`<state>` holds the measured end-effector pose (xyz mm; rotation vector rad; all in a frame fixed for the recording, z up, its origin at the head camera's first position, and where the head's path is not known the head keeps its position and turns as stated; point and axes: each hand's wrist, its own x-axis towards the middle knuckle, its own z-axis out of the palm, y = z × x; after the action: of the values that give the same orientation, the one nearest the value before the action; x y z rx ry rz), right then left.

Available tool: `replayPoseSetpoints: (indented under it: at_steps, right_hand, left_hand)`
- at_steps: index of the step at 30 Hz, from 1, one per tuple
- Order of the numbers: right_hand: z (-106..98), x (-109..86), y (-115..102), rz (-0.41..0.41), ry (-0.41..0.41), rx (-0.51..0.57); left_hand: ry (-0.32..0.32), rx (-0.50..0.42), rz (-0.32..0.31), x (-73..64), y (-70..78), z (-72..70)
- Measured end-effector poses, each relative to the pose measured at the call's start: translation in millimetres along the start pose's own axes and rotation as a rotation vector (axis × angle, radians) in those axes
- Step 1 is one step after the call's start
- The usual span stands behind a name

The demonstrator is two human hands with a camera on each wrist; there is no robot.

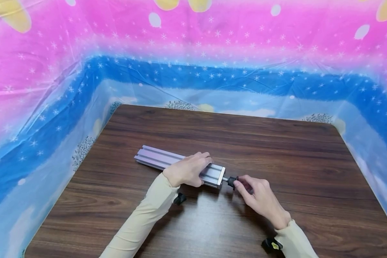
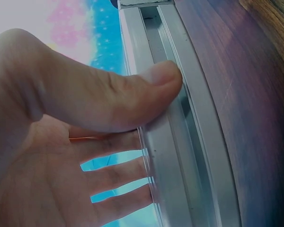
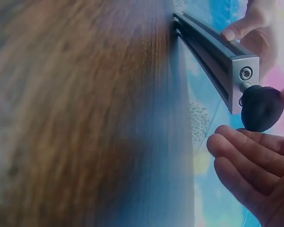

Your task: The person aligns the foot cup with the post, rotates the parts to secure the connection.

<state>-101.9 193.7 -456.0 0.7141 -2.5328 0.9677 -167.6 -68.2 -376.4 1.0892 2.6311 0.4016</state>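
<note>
A silver aluminium extrusion (image 1: 211, 173) with long grooves lies slantwise on the table. My left hand (image 1: 188, 170) grips it near its right end; in the left wrist view the thumb (image 2: 156, 90) presses on the grooved face and the fingers reach the other side. A flat end plate (image 3: 252, 62) with a socket screw caps that end. From the plate sticks out a metal stem bearing a round black levelling foot (image 3: 262, 111). My right hand (image 1: 261, 195) pinches this foot between thumb and fingers, partly hiding it in the head view.
The wooden table (image 1: 245, 139) has dark brown grain. A pink and blue patterned cloth (image 1: 193, 46) hangs around its back and sides. Black straps with small devices sit under both wrists, the right one (image 1: 271, 245) close to the table.
</note>
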Motion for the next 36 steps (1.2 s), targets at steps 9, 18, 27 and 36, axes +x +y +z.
replayPoseSetpoints:
  at_steps: [9, 18, 27, 36]
  right_hand:
    - [-1.5, 0.3, -1.3, 0.011, -0.018, 0.018]
    - [-1.3, 1.1, 1.2, -0.179, 0.041, 0.072]
    - [-1.9, 0.8, -0.6, -0.069, 0.008, 0.014]
    - [-0.3, 4.4, -2.7, 0.019, -0.011, -0.075]
  left_hand:
    - [0.004, 0.006, 0.007, -0.5, -1.3, -0.4]
    - [0.006, 0.016, 0.014, 0.5, -2.5, -1.6]
    - [-0.002, 0.016, 0.012, 1.8, -2.4, -0.2]
    - [0.007, 0.016, 0.024, -0.6, -0.9, 0.2]
